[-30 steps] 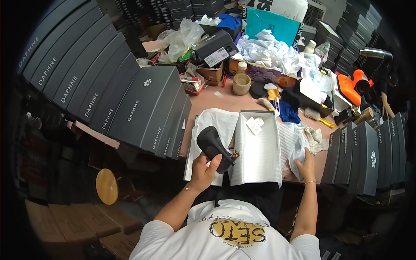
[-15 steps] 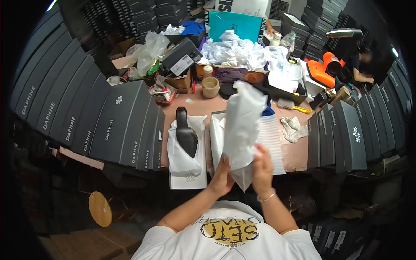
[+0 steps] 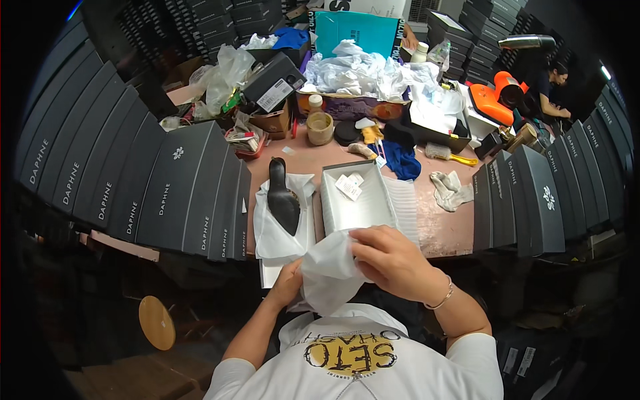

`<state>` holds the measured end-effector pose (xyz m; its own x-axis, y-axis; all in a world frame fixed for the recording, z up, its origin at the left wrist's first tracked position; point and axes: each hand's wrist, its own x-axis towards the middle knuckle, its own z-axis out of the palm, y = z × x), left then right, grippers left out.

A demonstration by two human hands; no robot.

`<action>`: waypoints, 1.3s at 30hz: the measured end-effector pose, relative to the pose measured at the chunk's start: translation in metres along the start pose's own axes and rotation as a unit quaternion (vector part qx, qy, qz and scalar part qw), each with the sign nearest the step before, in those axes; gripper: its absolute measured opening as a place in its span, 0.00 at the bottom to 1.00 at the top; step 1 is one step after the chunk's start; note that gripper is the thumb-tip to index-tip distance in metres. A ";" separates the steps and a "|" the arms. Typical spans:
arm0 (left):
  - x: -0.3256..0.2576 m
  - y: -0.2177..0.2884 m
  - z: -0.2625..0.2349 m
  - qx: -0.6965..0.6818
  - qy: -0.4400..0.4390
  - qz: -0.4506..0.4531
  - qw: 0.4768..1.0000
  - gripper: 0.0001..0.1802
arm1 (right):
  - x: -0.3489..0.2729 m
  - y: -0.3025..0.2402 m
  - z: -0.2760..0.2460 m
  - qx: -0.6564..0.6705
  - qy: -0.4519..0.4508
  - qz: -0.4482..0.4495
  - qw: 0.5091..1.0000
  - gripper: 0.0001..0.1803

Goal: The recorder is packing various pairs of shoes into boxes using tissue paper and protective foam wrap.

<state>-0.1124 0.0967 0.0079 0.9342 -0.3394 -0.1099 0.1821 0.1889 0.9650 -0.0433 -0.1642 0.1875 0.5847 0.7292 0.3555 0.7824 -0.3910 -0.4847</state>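
White tissue paper (image 3: 330,277), folded into a bundle, is held close to my chest; what it may wrap is hidden. My left hand (image 3: 288,283) grips its left side, fingers closed. My right hand (image 3: 393,261) is curled over its upper right edge with the fingertips on the paper. Left of it, a black high-heeled shoe (image 3: 283,203) lies sole up on another white sheet (image 3: 280,247), over a white box part (image 3: 269,275). Just beyond my hands sits an open shoebox (image 3: 373,207) with small white cards (image 3: 349,187) inside.
Dark shoeboxes (image 3: 180,193) line the left, more (image 3: 533,207) the right. Behind lie a jar (image 3: 320,128), a blue cloth (image 3: 403,161), a yellow-handled brush (image 3: 453,157), a white glove-like cloth (image 3: 452,190) and a carton of crumpled paper (image 3: 360,77). A co-worker (image 3: 550,97) is at far right.
The white bundle came down from upright over the table to near my chest, uncovering the open shoebox. My right hand shifted from its lower side to its upper edge.
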 end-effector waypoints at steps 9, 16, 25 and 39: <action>-0.046 -0.048 0.026 -0.100 0.043 -0.077 0.991 0.44 | -0.033 0.042 0.041 0.426 -0.115 0.149 0.885 0.35; -0.034 -0.037 0.040 -0.143 0.062 -0.038 0.987 0.45 | -0.099 0.058 0.120 0.502 -0.354 0.221 0.758 0.15; -0.027 -0.008 0.026 -0.062 -0.040 -0.072 0.995 0.34 | -0.045 0.028 -0.001 0.304 -0.107 0.217 0.921 0.17; 0.092 0.103 0.061 0.522 0.222 0.350 0.745 0.09 | -0.084 0.100 -0.050 -0.026 0.451 0.286 0.845 0.14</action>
<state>-0.0262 0.0289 0.1115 0.7401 -0.1131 0.6629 -0.5192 -0.7227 0.4563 -0.0037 -0.2927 0.1494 0.7786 -0.3027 0.5497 0.3102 -0.5758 -0.7564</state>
